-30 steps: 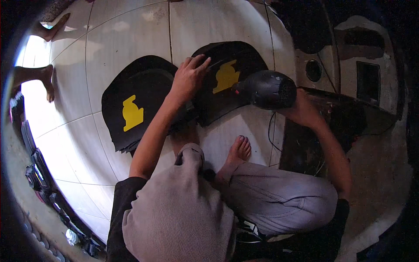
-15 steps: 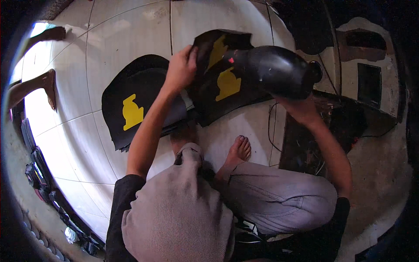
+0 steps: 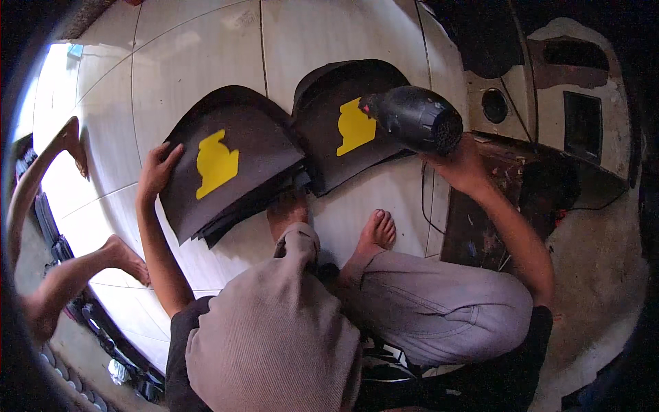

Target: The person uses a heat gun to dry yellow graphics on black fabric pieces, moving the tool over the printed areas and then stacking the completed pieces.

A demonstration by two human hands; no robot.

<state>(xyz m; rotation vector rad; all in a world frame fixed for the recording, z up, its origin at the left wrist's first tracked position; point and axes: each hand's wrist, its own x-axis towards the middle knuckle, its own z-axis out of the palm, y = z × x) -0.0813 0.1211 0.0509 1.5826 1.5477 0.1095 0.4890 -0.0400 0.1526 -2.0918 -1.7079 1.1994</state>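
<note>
In my right hand (image 3: 464, 168) is a black hair dryer (image 3: 420, 118), held by its lower part. Its nozzle points left, close above the yellow patch (image 3: 356, 126) on the right stack of dark curved panels (image 3: 322, 161). My left hand (image 3: 162, 168) grips the left edge of the top panel on the left stack (image 3: 268, 154), thumb on its upper face; the fingers are partly hidden. A yellow patch of similar stepped, rounded shape (image 3: 217, 163) sits on that panel. The two stacks touch or nearly touch side by side on the floor.
Pale tiles (image 3: 199, 41) cover the floor. My bare foot (image 3: 377, 230) is just before the right stack. Another person's legs (image 3: 117, 259) reach in from the left. A dark, stained board (image 3: 473, 226) and a cable (image 3: 423, 199) lie at right, near a worn speaker-like box (image 3: 542, 103).
My left hand has left the right stack's raised panel, which now lies flat, and moved to the left stack's edge. The hair dryer has tilted and shifted slightly. The other person's legs came nearer.
</note>
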